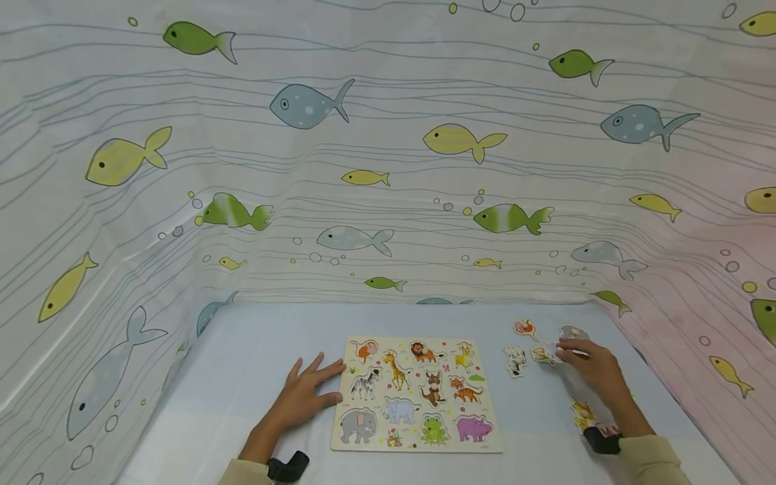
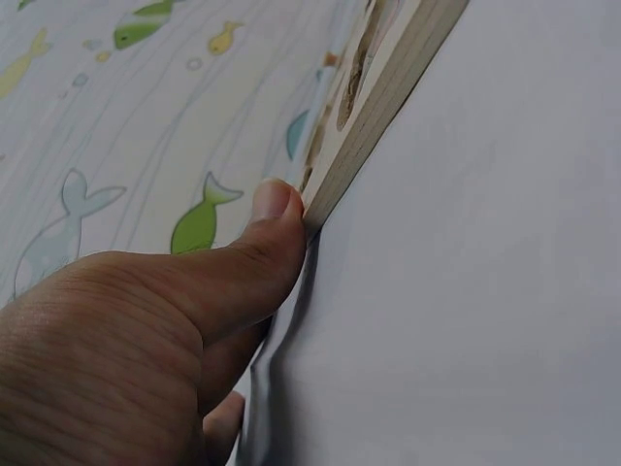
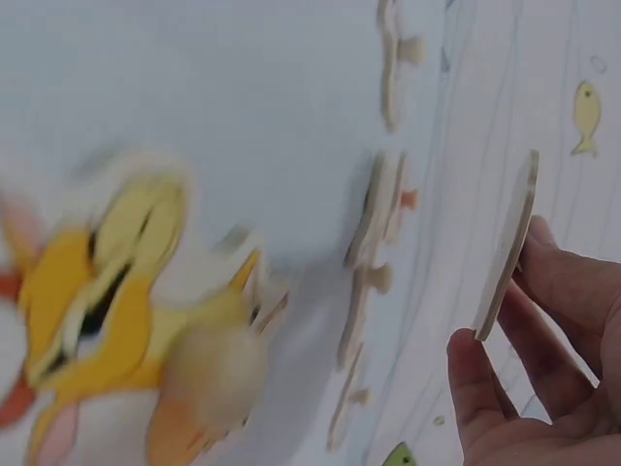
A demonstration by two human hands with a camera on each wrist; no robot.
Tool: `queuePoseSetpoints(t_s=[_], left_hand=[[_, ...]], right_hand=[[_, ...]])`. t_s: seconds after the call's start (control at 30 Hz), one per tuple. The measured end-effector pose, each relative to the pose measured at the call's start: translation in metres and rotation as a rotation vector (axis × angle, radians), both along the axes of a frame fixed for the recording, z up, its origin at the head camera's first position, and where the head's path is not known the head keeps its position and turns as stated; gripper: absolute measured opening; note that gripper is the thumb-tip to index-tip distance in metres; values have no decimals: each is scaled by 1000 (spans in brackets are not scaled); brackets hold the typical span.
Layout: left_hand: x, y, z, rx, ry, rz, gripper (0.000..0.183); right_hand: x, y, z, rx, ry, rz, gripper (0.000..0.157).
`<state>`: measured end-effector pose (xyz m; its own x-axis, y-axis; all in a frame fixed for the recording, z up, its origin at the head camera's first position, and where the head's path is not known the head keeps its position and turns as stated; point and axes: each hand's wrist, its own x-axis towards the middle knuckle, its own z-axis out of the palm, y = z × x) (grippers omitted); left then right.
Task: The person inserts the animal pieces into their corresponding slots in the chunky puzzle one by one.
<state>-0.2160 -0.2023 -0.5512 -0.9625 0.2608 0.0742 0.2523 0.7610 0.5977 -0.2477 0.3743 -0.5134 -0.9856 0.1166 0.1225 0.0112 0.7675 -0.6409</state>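
A wooden animal puzzle board (image 1: 418, 441) lies flat, with pictures such as a zebra, a lion, a frog and a hippo. My left hand (image 1: 306, 392) has its fingers spread and touches the board's left edge; the left wrist view has the thumb (image 2: 267, 238) against a corner. On the right, my right hand (image 1: 591, 369) pinches a thin wooden puzzle piece (image 3: 506, 257) between thumb and fingers. Its pale side and edge show in the right wrist view, and its picture is hidden. A grey piece (image 1: 573, 331) lies just beyond that hand.
Loose pieces lie right of the board: a reddish one (image 1: 524, 328), a black-and-white one (image 1: 516, 362) and a yellow one (image 1: 583, 415) near the right wrist. Several carry small knobs. A fish-patterned sheet (image 1: 388, 202) stands behind and along both sides.
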Motion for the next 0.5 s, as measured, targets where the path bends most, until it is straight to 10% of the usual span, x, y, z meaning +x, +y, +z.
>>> queuePoseSetpoints(t_s=[0.5], left_hand=[[-2,-3,-5,-3,14,-17,64]], right_hand=[[12,-51,4,-50,31,112,37]])
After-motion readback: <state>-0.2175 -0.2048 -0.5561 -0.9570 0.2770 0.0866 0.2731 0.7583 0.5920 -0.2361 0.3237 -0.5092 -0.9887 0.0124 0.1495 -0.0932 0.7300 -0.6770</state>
